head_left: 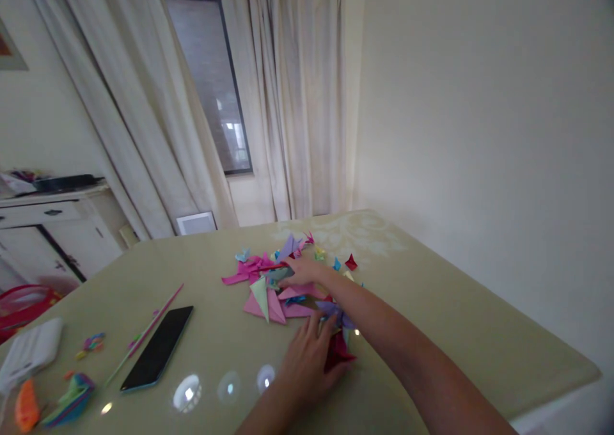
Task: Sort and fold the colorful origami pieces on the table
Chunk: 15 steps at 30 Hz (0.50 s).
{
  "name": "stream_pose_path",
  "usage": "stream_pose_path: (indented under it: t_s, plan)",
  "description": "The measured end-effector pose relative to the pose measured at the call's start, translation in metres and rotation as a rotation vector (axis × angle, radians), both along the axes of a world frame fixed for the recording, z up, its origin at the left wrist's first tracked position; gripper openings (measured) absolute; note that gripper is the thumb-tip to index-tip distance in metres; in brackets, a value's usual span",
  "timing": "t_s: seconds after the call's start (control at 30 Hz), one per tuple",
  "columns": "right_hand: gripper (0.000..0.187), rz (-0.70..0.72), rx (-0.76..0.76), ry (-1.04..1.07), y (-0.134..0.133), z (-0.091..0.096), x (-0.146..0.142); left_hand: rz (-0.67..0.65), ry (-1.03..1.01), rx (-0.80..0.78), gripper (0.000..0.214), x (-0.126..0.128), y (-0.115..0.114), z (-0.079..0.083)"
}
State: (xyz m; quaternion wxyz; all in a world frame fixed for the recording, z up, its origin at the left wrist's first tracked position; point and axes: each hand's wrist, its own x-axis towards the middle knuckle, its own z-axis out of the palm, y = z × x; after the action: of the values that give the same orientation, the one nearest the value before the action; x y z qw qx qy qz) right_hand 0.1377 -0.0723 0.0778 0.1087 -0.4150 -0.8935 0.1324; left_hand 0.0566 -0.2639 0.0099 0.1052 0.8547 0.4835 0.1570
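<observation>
The right forearm (389,329) hides some folded papers (274,304) — and the left edge crops a framed picture (11,57).

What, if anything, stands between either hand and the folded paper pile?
Nothing visible. Right hand and left hand are both at the folded paper pile. The right forearm hides part of it from view. The black phone lies apart, off to the left.

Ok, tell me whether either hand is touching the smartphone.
No, the left hand and right hand are at the origami pile, while the smartphone lies apart on the table.
</observation>
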Motion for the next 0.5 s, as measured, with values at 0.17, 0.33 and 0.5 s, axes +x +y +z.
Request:
stream_pose_path:
  t_s: [0.17,0.33,0.5]
  plan:
    - [0.068,0.029,0.096,0.16,-0.03,0.016,0.045,-0.066,0.141,0.243,0.062,0.0,0.046,0.023]
    - [0.065,-0.28,0.242,0.189,-0.09,-0.023,0.111,0.305,0.133,0.352,0.041,-0.054,0.111,0.051]
    - [0.096,-0.214,0.15,0.001,-0.115,-0.063,0.125,0.635,0.166,0.219,0.072,-0.116,0.174,0.043]
